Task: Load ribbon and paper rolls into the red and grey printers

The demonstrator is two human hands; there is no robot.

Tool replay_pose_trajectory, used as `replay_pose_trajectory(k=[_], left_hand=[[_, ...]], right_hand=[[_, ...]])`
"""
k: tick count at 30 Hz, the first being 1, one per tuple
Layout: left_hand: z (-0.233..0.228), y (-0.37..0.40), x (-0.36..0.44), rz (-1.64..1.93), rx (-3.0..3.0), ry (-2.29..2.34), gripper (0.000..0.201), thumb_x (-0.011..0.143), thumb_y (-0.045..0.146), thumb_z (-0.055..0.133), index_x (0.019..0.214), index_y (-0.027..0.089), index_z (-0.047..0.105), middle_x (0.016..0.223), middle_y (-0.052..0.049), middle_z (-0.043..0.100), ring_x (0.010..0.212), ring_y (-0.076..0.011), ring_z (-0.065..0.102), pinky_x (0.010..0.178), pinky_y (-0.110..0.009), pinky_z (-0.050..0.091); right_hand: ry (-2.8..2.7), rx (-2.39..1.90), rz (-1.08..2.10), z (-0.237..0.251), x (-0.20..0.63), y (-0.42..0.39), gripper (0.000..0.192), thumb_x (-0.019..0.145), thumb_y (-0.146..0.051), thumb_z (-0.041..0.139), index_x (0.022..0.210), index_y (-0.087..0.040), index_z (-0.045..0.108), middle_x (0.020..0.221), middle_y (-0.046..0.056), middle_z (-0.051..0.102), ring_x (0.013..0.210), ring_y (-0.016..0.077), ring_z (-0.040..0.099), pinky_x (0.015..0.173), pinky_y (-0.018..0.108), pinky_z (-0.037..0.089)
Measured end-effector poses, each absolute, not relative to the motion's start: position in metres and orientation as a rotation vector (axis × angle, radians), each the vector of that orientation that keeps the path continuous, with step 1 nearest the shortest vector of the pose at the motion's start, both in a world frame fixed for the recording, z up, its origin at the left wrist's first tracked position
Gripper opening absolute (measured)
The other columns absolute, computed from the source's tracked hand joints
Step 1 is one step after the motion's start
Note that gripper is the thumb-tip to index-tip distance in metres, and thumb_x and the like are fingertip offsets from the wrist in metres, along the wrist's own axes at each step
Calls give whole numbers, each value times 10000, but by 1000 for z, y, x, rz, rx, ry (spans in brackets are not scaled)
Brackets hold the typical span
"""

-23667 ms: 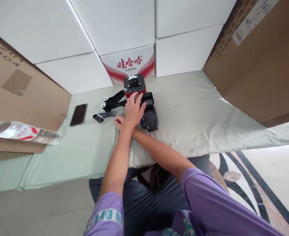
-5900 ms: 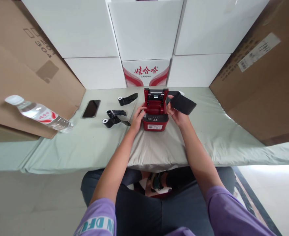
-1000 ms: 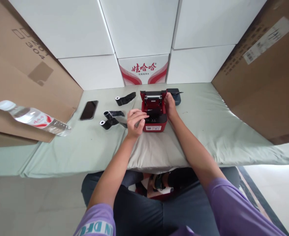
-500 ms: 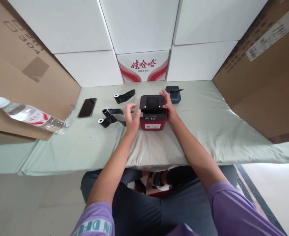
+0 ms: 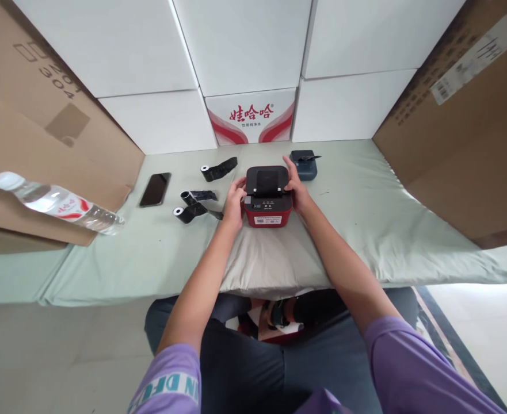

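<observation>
A small label printer (image 5: 269, 217) with a red body and black top sits on the green cloth in front of me. My left hand (image 5: 235, 201) is closed against its left side, thumb near the top edge. On the opposite side, my right hand (image 5: 295, 183) grips the printer, its thumb at the lid edge and its index finger stretched up; the other fingers are mostly hidden. Left of the printer lie rolls of black film: an upper roll (image 5: 218, 169), a middle roll (image 5: 188, 197) and a lower roll (image 5: 186, 214), their loose ends trailing right.
A dark blue device (image 5: 305, 167) with a black strip on top stands behind my right hand. Further left are a phone (image 5: 155, 190) and a tilted water bottle (image 5: 63, 202). White boxes (image 5: 253, 115) line the back; cardboard boxes flank the left (image 5: 63, 126) and right (image 5: 469, 138).
My left hand has moved in to the printer's left side and its fingers have closed there. My right hand stays at the right side.
</observation>
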State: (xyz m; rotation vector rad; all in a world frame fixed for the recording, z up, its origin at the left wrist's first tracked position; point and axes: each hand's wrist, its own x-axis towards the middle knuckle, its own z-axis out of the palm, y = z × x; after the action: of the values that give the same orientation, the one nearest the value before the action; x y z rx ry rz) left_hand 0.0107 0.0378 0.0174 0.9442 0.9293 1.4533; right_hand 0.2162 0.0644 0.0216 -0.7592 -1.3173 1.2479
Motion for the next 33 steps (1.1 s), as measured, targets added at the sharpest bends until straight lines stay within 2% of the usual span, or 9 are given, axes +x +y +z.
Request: replay_pose_trajectory(k=[5,9,13,18,23,27,30,33], left_hand=[[20,49,10,1481,982,950,450,651,190,613,1094,242,668,1303,-50,731,1320,-277,648,1043,-362,552],[19,50,10,1497,1066,974,424,659,210,614,1079,238,664,1273,-68,732,1303,-283,648,1026,-372,552],[14,50,10,1517,1121,960,396,694,244,608,1088,245,654,1296,-73,722,1325,-285,634,1072,-393,529],[5,45,13,1568,1154,872,439,715,278,589,1150,263,647,1347,-64,710,1379,-277,599,1169,-417,465],[3,34,15,1607,1287,863,483,789,334,551,1251,250,663,1436,-87,660,1443,-298,541,1262,-459,372],[11,24,12,1588,1513,973,306,860,346,551,1060,256,764,1494,-57,615,1527,-289,442,1338,-426,245],[18,16,12,1586,1542,971,202,846,305,579,901,254,767,1536,-32,585,1534,-286,429,1337,-427,255],[22,9,10,1581,1617,963,185,851,305,591,808,254,764,1543,-23,583,1537,-301,412,1331,-461,263]], right_hand=[[-1329,-754,1260,19,218,67,908,671,-382,608,1552,-364,390,1226,13,671,994,262,621,928,448,550],[-1336,-764,1244,17,219,68,881,659,-363,621,1517,-366,419,1293,13,644,1071,270,616,969,454,547],[-1334,-774,1233,16,219,70,866,643,-349,642,1485,-379,442,1373,5,608,1146,283,601,1000,461,546],[-1304,-749,1275,14,219,70,863,638,-327,634,1481,-356,452,1329,5,642,1181,297,600,1051,480,534],[-1232,-720,1273,7,214,67,835,685,-419,661,1491,-350,454,1359,5,655,1276,316,591,1154,514,478],[-1210,-752,1202,1,208,68,885,706,-585,672,1523,-354,423,1425,28,635,1346,333,571,1194,537,446],[-1279,-824,1130,-1,207,68,945,716,-710,628,1554,-341,392,1458,55,615,1355,339,575,1204,551,432],[-1311,-881,1091,-1,207,68,991,720,-782,578,1573,-321,377,1482,70,606,1368,337,575,1213,539,428]])
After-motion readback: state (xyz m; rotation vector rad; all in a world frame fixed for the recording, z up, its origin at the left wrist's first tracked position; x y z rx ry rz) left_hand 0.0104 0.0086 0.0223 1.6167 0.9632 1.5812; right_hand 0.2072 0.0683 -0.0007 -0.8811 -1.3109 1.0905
